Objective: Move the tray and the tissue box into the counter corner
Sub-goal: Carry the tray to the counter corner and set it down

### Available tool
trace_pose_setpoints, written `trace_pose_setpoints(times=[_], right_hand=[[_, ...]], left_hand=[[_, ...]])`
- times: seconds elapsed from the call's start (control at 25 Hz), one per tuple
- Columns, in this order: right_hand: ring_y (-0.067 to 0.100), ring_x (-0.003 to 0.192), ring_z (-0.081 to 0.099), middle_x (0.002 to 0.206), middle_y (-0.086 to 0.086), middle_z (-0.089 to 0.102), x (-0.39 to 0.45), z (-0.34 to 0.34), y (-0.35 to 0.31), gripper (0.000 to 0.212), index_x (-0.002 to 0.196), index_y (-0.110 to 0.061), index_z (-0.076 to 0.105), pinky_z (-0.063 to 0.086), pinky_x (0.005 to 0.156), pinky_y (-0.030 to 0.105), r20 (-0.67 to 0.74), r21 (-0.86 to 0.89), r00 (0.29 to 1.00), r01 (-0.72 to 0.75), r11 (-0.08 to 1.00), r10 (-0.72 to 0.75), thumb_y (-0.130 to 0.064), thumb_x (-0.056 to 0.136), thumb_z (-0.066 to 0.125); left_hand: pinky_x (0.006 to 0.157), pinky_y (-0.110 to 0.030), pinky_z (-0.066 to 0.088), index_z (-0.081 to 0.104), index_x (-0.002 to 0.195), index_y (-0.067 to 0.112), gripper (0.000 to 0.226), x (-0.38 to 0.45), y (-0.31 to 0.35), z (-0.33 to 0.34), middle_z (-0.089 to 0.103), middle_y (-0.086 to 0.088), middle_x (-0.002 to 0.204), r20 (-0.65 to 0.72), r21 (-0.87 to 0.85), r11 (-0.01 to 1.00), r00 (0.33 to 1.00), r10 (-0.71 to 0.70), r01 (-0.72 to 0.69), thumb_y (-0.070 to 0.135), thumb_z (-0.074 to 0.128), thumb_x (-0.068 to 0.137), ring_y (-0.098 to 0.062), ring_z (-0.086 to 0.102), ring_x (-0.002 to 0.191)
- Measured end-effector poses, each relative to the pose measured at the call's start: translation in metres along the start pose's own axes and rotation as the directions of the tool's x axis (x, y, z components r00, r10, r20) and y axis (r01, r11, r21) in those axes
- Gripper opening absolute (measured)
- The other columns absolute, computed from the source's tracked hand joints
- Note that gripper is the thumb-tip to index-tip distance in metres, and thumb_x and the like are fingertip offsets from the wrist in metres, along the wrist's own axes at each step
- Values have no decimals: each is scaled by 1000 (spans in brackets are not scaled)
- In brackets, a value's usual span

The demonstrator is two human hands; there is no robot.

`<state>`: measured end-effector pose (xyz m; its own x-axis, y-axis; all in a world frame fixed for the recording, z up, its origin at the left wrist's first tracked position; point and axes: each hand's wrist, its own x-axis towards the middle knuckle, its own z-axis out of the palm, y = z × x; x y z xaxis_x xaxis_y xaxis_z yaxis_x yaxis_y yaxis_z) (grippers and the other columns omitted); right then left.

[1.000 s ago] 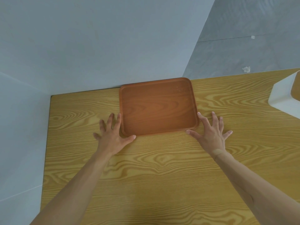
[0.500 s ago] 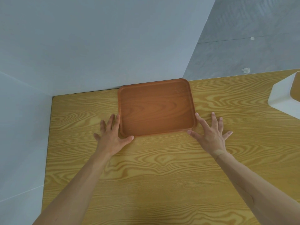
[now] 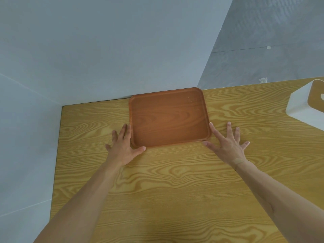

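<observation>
counter (image 3: pixel 175 181) | left hand (image 3: pixel 122 148), right hand (image 3: pixel 226 144) flat, fingers spread, flanking tray (image 3: pixel 168 118)

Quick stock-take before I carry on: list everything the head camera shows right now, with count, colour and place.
tray: one, reddish-brown wood, flat on the counter, far edge against the back wall, not yet in the left corner
tissue box: one, white with a tan top, far right of the counter, partly cut off
counter: one, yellow wood grain
walls: pale grey, behind and left
left hand: one, open, flat at the tray's near-left corner
right hand: one, open, fingers spread at the tray's near-right corner
</observation>
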<state>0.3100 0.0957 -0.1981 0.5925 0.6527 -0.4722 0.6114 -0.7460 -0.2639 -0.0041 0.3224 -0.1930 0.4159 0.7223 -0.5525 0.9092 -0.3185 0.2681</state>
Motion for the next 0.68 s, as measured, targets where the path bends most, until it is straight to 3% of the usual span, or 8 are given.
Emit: trace_pose_setpoints(times=[0.2, 0.32, 0.44, 0.56, 0.68], right_hand=[[40, 150, -15, 167, 8, -16, 0, -16, -3, 78, 138, -75, -8, 10, 106, 82, 123, -56, 992, 3, 998, 4, -87, 77, 39], [39, 152, -5, 168, 8, -9, -6, -27, -10, 86, 144, -65, -14, 15, 109, 77, 132, -84, 991, 17, 996, -6, -82, 82, 43], [30, 153, 8, 168, 4, 9, -24, -35, -22, 77, 154, -48, 10, 18, 114, 70, 43, -143, 998, 43, 989, -37, -76, 89, 39], [25, 149, 22, 162, -1, 31, -47, -45, -35, 63, 148, -37, 39, 23, 116, 62, 9, -254, 997, 80, 964, -80, -70, 94, 36], [23, 137, 42, 148, -6, 52, -72, -63, -47, 53, 138, -34, 52, 36, 109, 50, -34, -305, 986, 147, 941, -164, -64, 97, 39]], left_hand=[[108, -77, 15, -9, 155, 31, 117, -1, -1, -6, -13, 12, 165, 27, -19, 1000, 1000, 6, -5, 78, 60, 74, -34, -11, 150], [112, -73, 15, -6, 156, 31, 120, -6, -2, -14, -8, 4, 167, 51, -87, 996, 999, -20, 24, 78, 64, 71, -32, -6, 151], [115, -64, 22, 9, 157, 29, 107, -12, -1, -30, 11, -9, 166, 29, -110, 994, 999, 23, -20, 73, 62, 76, -33, 11, 150], [114, -54, 30, 29, 154, 25, 90, -17, 10, -53, 29, -9, 161, 67, 14, 985, 983, 169, -170, 71, 57, 82, -30, 28, 146], [114, -48, 34, 39, 149, 24, 80, -23, 30, -77, 36, -6, 158, 131, 75, 948, 945, 298, -309, 70, 54, 85, -26, 34, 143]])
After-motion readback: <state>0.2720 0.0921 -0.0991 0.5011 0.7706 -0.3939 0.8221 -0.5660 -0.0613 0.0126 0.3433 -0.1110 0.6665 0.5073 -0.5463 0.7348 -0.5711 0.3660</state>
